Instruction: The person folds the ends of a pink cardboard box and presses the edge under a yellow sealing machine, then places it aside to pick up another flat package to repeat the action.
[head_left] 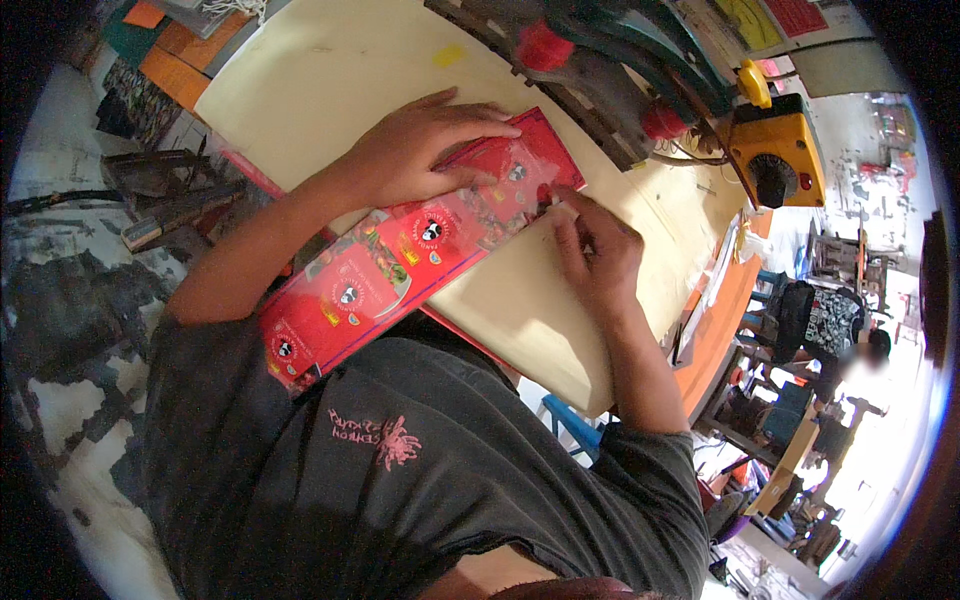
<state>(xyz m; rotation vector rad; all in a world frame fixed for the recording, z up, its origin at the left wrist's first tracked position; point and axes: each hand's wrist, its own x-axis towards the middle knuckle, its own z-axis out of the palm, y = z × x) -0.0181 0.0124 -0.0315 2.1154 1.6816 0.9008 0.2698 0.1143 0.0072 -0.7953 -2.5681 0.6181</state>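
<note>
The long red printed sheet (400,265) lies slantwise across the pale table (330,75); left hand (420,150) presses flat on it, pinning it, while right hand (590,250) fingertips pinch its edge

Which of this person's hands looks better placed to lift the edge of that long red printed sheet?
Probably the right hand: its fingertips sit at the edge of the red printed sheet. The left hand lies flat on top, pinning it to the pale table.
</note>
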